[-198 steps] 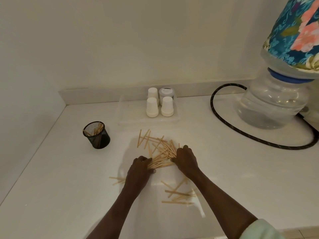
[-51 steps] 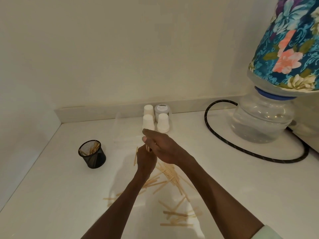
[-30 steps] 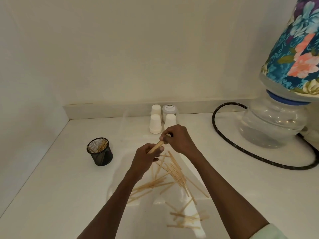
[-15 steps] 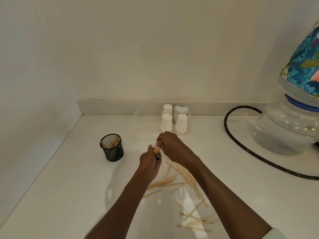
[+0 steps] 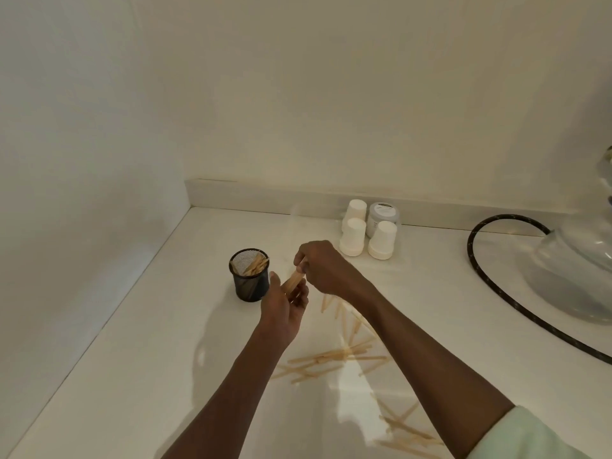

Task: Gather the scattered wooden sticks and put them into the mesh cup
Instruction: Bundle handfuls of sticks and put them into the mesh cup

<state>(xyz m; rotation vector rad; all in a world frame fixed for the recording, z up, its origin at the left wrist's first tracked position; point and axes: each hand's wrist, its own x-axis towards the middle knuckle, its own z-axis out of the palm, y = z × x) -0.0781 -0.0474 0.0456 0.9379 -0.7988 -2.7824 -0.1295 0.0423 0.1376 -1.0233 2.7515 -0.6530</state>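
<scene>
A black mesh cup (image 5: 249, 276) stands on the white counter with several wooden sticks leaning inside it. Just right of the cup, a small bundle of wooden sticks (image 5: 294, 281) is held above the counter between both hands. My left hand (image 5: 284, 311) cradles the bundle's lower end with the palm partly open. My right hand (image 5: 323, 266) pinches its upper end. More loose sticks (image 5: 334, 357) lie scattered on the counter under my right forearm, and another group (image 5: 402, 429) lies near the front edge.
Three upturned white cups (image 5: 353, 238) and a small jar (image 5: 382, 215) stand by the back wall. A black hose (image 5: 477, 260) curves toward a clear water bottle (image 5: 576, 270) at the right. Walls close the counter at left and back.
Both hands lifted a bundle of sticks from the pile and carried it left toward the mesh cup. The camera view has swung left, so the cup sits nearer the centre.
</scene>
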